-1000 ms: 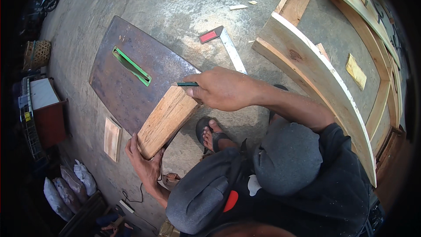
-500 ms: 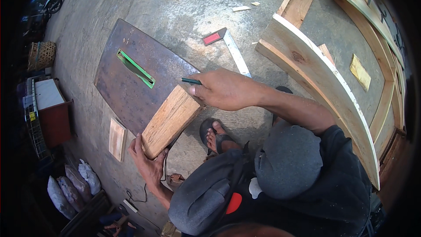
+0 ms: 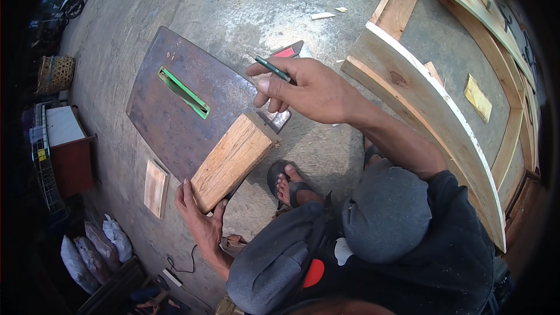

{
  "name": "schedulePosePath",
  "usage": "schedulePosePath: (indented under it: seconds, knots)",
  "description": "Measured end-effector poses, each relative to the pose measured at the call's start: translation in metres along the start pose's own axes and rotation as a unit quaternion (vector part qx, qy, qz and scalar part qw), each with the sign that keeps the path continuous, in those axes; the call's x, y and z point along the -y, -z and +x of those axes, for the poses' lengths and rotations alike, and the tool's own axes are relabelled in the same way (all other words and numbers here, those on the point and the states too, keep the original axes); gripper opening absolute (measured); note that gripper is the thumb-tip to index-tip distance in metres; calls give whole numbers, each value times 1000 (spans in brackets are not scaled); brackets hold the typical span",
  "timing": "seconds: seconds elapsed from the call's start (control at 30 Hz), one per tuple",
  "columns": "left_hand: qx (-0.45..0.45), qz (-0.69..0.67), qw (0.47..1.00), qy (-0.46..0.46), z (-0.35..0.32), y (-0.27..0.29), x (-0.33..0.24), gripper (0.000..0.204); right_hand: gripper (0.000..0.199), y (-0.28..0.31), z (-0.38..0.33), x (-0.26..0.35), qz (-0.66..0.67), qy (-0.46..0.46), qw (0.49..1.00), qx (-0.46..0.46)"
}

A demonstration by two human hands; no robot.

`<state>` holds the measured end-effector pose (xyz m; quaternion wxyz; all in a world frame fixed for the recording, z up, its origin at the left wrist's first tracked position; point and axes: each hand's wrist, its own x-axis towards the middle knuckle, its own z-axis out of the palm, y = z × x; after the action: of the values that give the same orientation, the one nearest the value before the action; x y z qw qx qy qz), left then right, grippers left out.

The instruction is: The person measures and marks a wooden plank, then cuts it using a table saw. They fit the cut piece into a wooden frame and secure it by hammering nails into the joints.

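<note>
My left hand [image 3: 201, 224] is closed about the near end of a thick wooden block [image 3: 233, 163], thumb on one side and fingers on the other. The block rests slanting on the near right edge of a dark, rusty metal saw table [image 3: 169, 119] with a green-edged slot [image 3: 184, 94]. Above the block's far end, my right hand [image 3: 315, 90] holds a dark green pencil [image 3: 272, 69] between thumb and fingers, its tip pointing up and left. Behind that hand a try square [image 3: 289, 51] with a red inlaid handle shows only in part.
A curved wooden frame [image 3: 431, 99] stands at the right, with a yellowish offcut [image 3: 478, 98] inside it. A small board [image 3: 156, 188] lies left of the saw table. White sacks [image 3: 79, 262], a red-brown cabinet [image 3: 73, 163] and a woven basket [image 3: 55, 74] stand at the left.
My right hand has lifted away from the block's far end, up and slightly right, with the pencil in it. It now covers most of the try square. My left hand keeps hold of the block.
</note>
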<state>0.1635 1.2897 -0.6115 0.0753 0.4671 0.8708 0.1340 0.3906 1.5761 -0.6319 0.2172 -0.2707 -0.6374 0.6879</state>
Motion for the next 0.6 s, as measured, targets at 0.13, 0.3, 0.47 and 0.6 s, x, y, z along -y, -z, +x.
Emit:
schedulePosePath:
  seconds: [0.13,0.3,0.47,0.6]
  knots:
    - [-74,61,995,-27,-11,-8,-11,101,53,8,3,10,8,29,999,-11]
    - [-122,124,979,-107,-24,-25,-14,86,58,-3,12,31,-168,102,976,-91]
    - [-137,68,984,-90,-23,-28,-8,71,63,-29,28,82,-311,159,933,-85]
    - [-170,39,981,-88,-22,-33,-5,53,61,-76,43,112,-446,215,869,24]
